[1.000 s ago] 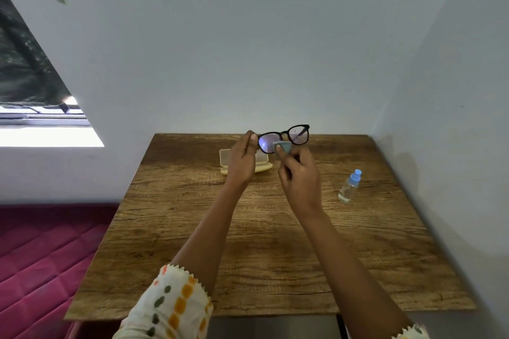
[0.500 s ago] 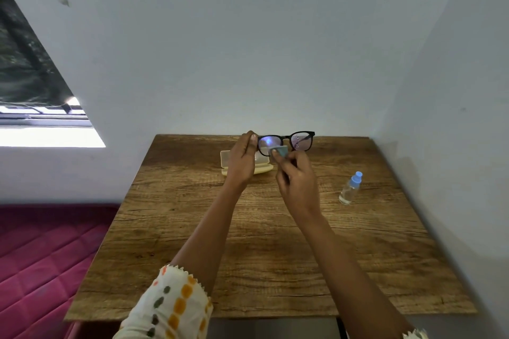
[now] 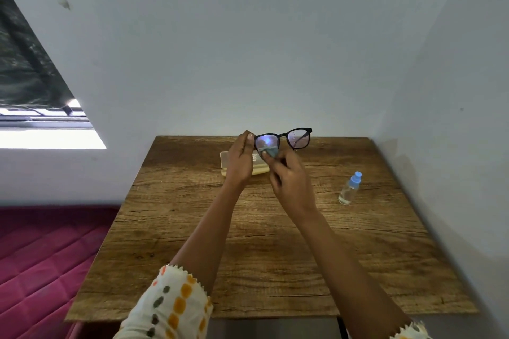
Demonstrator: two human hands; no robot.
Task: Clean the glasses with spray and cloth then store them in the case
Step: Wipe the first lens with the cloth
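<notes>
We find the glasses (image 3: 283, 140) held up above the far edge of the wooden table (image 3: 275, 242), lenses facing us. The left hand (image 3: 240, 164) is closed on the frame's left end, fingertips pinching the rim; we judge this keeps skin off the lens and steadies the frame against the wiping pressure. The right hand (image 3: 289, 181) is closed on a small blue-grey cloth (image 3: 268, 150), pressing it to the lower part of the left lens. The right lens is uncovered and carries what look like droplets, so we judge it not yet wiped.

The case (image 3: 228, 162) lies on the table directly behind the left hand, mostly hidden by it; it looks open, though we cannot confirm this. Its position close under the glasses would keep the storing move short. The spray bottle (image 3: 349, 188), blue-capped, stands well apart on the right, clear of both arms.

Our assessment: spraying looks done, wiping is under way, storage remains outstanding.
</notes>
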